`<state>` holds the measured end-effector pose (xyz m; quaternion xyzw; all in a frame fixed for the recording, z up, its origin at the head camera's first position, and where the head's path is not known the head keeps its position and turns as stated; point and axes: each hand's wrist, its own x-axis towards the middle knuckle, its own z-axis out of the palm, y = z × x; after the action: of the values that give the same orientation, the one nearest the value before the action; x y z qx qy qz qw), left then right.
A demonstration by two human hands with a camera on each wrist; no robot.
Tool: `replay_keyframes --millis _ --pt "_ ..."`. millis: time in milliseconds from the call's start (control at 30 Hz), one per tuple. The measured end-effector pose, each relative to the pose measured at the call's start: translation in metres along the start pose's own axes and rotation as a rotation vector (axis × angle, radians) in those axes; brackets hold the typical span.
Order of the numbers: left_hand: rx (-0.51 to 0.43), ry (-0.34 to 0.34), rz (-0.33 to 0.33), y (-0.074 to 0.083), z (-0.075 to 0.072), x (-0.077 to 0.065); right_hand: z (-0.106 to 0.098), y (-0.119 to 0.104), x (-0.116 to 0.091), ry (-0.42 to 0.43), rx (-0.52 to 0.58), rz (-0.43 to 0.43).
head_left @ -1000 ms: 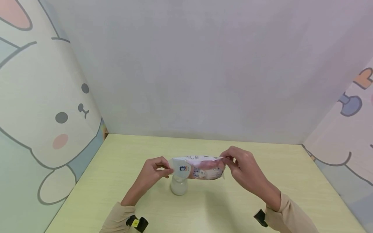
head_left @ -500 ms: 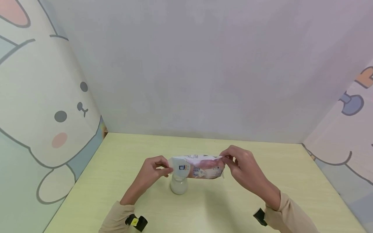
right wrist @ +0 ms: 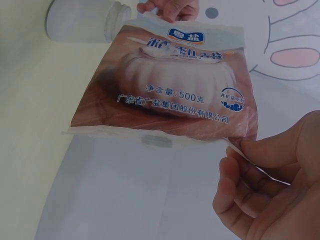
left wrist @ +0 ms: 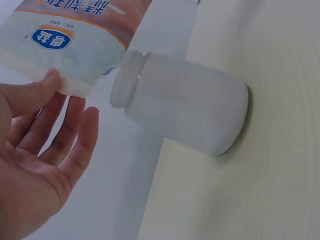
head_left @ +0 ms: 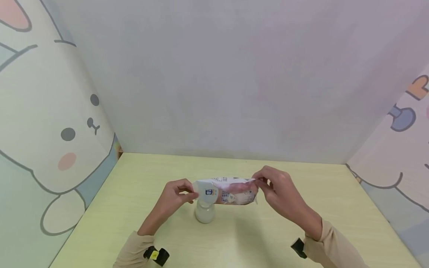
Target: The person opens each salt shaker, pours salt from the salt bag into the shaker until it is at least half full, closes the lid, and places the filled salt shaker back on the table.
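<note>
A printed bag of salt (head_left: 234, 191), marked 500 g, is stretched sideways above the table between both hands. My left hand (head_left: 175, 195) pinches its pale blue end between thumb and fingers. At the other end, my right hand (head_left: 279, 190) pinches the upper corner. Beneath the bag's left end stands a clear, lidless glass jar (head_left: 205, 213), upright and whitish inside. In the left wrist view, a corner of the bag lies right at the mouth of the jar (left wrist: 185, 102). From the right wrist, the bag's front (right wrist: 165, 85) shows brown and white print.
The pale yellow table (head_left: 151, 167) reaches back to a plain grey-white wall (head_left: 228, 82). Side panels with cartoon rabbits (head_left: 50, 111) stand at left and right. Black straps (head_left: 156, 255) sit at the cuffs of the beige sleeves (head_left: 134, 249).
</note>
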<state>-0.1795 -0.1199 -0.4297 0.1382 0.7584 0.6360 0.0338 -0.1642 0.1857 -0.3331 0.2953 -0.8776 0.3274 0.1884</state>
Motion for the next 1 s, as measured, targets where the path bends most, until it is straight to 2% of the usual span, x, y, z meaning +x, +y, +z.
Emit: replay_keyframes --millis 133,367,600,1000 --pt "0.003 -0.004 0.014 0.0009 -0.0003 -0.0003 -0.0005 -0.0007 0.0005 0.0 0.0 0.001" --pt "0.003 0.005 -0.025 0.001 0.0 -0.001 -0.0004 -0.0005 0.0001 0.003 -0.001 -0.005" --pt "0.009 0.002 0.001 0.0026 0.001 -0.001 -0.0003 -0.0002 0.0 0.013 0.003 -0.018" --pt "-0.003 0.009 -0.016 -0.0001 0.0014 -0.0013 -0.0005 -0.0014 -0.0003 0.022 -0.001 -0.027"
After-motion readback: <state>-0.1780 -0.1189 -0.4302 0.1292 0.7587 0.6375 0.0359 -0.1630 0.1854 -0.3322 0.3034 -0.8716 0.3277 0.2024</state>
